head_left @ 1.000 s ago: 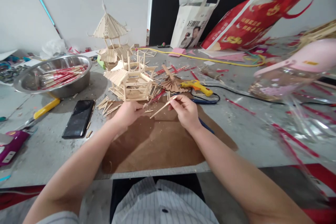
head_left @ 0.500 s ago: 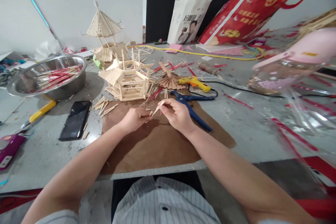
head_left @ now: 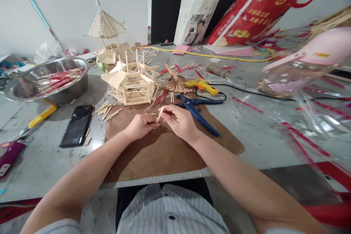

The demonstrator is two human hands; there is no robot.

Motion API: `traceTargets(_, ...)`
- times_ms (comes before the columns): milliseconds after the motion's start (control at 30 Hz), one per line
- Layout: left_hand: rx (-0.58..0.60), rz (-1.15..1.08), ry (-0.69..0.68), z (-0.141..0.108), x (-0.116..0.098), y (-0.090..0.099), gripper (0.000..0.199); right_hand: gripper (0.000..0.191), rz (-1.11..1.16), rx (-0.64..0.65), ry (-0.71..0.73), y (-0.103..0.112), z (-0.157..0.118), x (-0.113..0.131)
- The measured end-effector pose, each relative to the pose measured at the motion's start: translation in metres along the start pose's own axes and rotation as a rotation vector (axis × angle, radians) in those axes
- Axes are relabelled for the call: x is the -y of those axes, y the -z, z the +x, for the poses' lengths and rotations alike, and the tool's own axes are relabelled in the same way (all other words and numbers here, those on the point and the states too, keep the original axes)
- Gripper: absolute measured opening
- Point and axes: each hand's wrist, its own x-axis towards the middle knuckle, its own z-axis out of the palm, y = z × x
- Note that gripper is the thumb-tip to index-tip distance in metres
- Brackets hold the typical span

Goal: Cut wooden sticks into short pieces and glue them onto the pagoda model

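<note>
My right hand [head_left: 181, 122] pinches a short pale wooden stick [head_left: 161, 110], its lower end close to the fingertips of my left hand [head_left: 139, 125]. My left hand is closed on a small wooden stick piece, mostly hidden by the fingers. Both hands are over a brown sheet [head_left: 164, 155]. Just beyond them stands a six-sided frame [head_left: 137, 84] built of wooden sticks, with slatted roofing on its left part. Loose cut sticks [head_left: 105, 110] lie left of it. Blue cutters [head_left: 201, 117] rest beside my right hand, below a yellow glue gun [head_left: 205, 86].
A metal basin [head_left: 82, 80] with red-wrapped sticks, a phone [head_left: 76, 126] and a yellow-handled knife [head_left: 42, 116] sit left. Behind the frame rises a stick pavilion [head_left: 105, 25]. A pink-lidded jar [head_left: 287, 75] and clear wrappers lie right; bags [head_left: 192, 18] stand at the back.
The stick in my right hand has tipped more upright, and that hand has moved slightly left, nearer my left hand. The whole view has shifted a little.
</note>
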Motion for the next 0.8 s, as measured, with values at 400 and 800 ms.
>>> traceTargets(400,0.030,-0.014,0.105,-0.001,-0.001,0.001,0.019,0.016,-0.010,0.068,-0.065,-0.004,-0.001,-0.006)
traceTargets(800,-0.023,0.028,0.127,-0.003,-0.007,0.000,0.019,0.051,-0.782,0.259,-0.307,0.057,0.011,-0.022)
